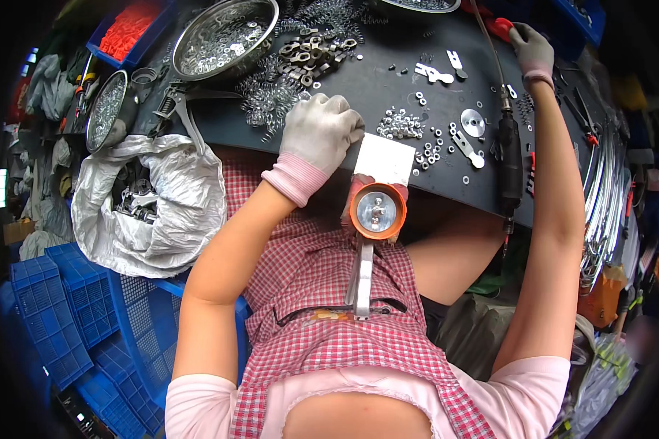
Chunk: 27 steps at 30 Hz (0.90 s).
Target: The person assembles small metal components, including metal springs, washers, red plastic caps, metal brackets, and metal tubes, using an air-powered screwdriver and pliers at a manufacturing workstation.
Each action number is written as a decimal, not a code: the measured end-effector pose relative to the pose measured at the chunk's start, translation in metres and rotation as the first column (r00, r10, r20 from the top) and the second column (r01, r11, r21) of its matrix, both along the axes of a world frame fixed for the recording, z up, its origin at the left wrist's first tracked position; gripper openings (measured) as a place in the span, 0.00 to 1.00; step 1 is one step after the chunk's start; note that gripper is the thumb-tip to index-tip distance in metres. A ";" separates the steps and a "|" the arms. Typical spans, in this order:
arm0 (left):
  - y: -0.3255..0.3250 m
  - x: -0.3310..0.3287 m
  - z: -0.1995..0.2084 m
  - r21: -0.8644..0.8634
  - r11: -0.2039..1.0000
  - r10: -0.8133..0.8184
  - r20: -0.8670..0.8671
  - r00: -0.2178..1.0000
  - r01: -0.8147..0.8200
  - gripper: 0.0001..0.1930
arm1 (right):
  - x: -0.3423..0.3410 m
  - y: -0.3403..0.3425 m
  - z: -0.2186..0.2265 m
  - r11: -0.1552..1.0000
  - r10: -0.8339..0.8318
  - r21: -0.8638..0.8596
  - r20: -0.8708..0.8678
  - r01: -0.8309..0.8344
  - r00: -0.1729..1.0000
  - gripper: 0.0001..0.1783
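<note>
My left hand, in a whitish glove with a pink cuff, is closed at the table's near edge; whatever its curled fingers hold is hidden. Right beside it is a white square block. Below the block, an orange ring surrounds a round metal disc with small bolts, and a metal lever points toward my lap. My right hand, gloved too, reaches to the far right with its fingers closed on a red piece. A black powered screwdriver hangs upright nearer me, apart from that hand.
Loose nuts, springs and dark metal fittings lie on the dark table. Metal bowls and a blue bin of red parts stand far left. A white sack sits left, above blue crates.
</note>
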<state>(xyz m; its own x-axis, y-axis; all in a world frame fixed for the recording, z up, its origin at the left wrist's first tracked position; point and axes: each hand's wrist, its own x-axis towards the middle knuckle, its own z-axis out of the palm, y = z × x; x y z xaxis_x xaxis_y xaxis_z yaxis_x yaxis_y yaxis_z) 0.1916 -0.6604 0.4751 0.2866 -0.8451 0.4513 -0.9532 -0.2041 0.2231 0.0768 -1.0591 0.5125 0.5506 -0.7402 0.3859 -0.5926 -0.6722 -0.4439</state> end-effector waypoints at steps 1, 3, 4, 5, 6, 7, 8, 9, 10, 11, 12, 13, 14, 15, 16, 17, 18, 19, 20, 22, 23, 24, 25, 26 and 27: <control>0.001 0.000 0.001 0.007 1.000 -0.006 -0.007 1.000 0.006 0.06 | -0.009 0.007 0.004 0.994 0.009 -0.106 0.067 -0.002 0.998 0.18; 0.002 0.000 0.003 0.016 1.000 -0.009 -0.012 1.000 0.010 0.06 | -0.034 0.034 0.015 0.999 0.009 -0.033 0.251 -0.001 0.968 0.18; 0.003 0.000 0.005 -0.001 1.000 -0.018 -0.032 0.999 0.018 0.05 | -0.045 0.050 0.020 0.999 0.040 -0.042 0.351 -0.027 0.935 0.18; 0.002 0.004 0.002 -0.015 0.999 -0.029 -0.068 0.997 0.028 0.05 | -0.052 0.064 0.022 0.997 0.075 -0.032 0.398 -0.067 0.914 0.18; 0.002 0.005 0.003 -0.011 1.000 -0.028 -0.067 0.997 0.028 0.05 | -0.062 0.080 0.024 0.994 0.111 -0.030 0.457 -0.109 0.883 0.17; 0.002 0.004 0.005 -0.012 0.999 -0.033 -0.068 0.997 0.032 0.05 | -0.070 0.103 0.026 0.994 0.108 -0.024 0.459 -0.109 0.882 0.17; 0.002 0.003 0.007 -0.013 0.999 -0.035 -0.069 0.997 0.035 0.04 | -0.076 0.129 0.029 0.989 0.091 0.051 0.551 -0.142 0.830 0.16; 0.007 0.004 0.007 -0.020 1.000 -0.004 -0.032 0.999 0.003 0.04 | -0.072 0.152 0.025 0.970 0.080 0.127 0.642 -0.209 0.763 0.14; 0.002 0.003 0.008 -0.027 0.999 -0.031 -0.037 0.999 0.030 0.04 | -0.086 0.173 0.032 0.976 0.063 0.122 0.637 -0.181 0.768 0.14; 0.000 0.003 0.009 -0.020 0.999 -0.040 -0.014 0.999 0.040 0.05 | -0.094 0.191 0.034 0.968 0.037 0.168 0.639 -0.186 0.768 0.13; -0.002 0.005 0.009 -0.011 0.999 -0.048 0.009 0.999 0.048 0.06 | -0.099 0.206 0.035 0.957 0.012 0.214 0.640 -0.194 0.768 0.12; -0.003 0.005 0.010 -0.006 0.999 -0.054 0.011 0.999 0.054 0.06 | -0.105 0.218 0.035 0.957 0.004 0.219 0.642 -0.189 0.767 0.12; -0.004 0.005 0.012 0.015 0.999 -0.045 0.016 0.999 0.045 0.07 | -0.110 0.228 0.035 0.946 -0.028 0.258 0.668 -0.196 0.743 0.12; 0.001 0.007 0.011 0.041 0.999 -0.007 0.029 1.000 0.005 0.09 | -0.107 0.237 0.030 0.925 -0.045 0.299 0.698 -0.235 0.714 0.12; 0.000 0.009 0.010 0.045 0.999 -0.013 0.028 1.000 0.011 0.09 | -0.109 0.246 0.030 0.925 -0.052 0.303 0.698 -0.229 0.715 0.12; 0.000 0.011 0.010 0.031 0.999 0.004 0.008 1.000 -0.005 0.10 | -0.109 0.255 0.027 0.922 -0.065 0.311 0.711 -0.230 0.700 0.12; 0.001 0.012 0.010 0.019 1.000 0.023 -0.013 1.000 -0.023 0.12 | -0.113 0.263 0.024 0.919 -0.078 0.320 0.723 -0.232 0.687 0.12; 0.003 0.010 0.019 -0.024 1.000 -0.011 -0.136 0.991 0.008 0.12 | -0.121 0.268 0.020 0.917 -0.044 0.311 0.704 -0.251 0.709 0.12; 0.009 -0.001 0.030 -0.080 0.997 -0.027 -0.375 0.927 -0.003 0.12 | -0.123 0.274 0.012 0.912 -0.061 0.317 0.732 -0.259 0.679 0.13; 0.022 -0.023 0.049 -0.085 0.994 -0.111 -0.596 0.796 0.075 0.11 | -0.127 0.298 0.005 0.846 -0.163 0.421 0.789 -0.328 0.593 0.13; 0.027 -0.033 0.049 -0.084 0.988 -0.155 -0.583 0.797 0.130 0.10 | -0.125 0.307 0.001 0.824 -0.195 0.448 0.799 -0.346 0.569 0.13; 0.031 -0.040 0.048 -0.088 0.980 -0.198 -0.566 0.800 0.180 0.10 | -0.126 0.311 -0.008 0.775 -0.237 0.494 0.805 -0.394 0.544 0.13; 0.034 -0.045 0.043 -0.118 0.965 -0.263 -0.483 0.835 0.235 0.09 | -0.126 0.314 -0.015 0.728 -0.276 0.541 0.794 -0.422 0.541 0.13; 0.038 -0.051 0.041 -0.140 0.960 -0.278 -0.496 0.823 0.241 0.08 | -0.127 0.317 -0.023 0.677 -0.314 0.583 0.781 -0.450 0.540 0.14; 0.041 -0.054 0.041 -0.120 0.967 -0.256 -0.490 0.833 0.227 0.07 | -0.129 0.315 -0.031 0.629 -0.250 0.552 0.811 -0.548 0.529 0.14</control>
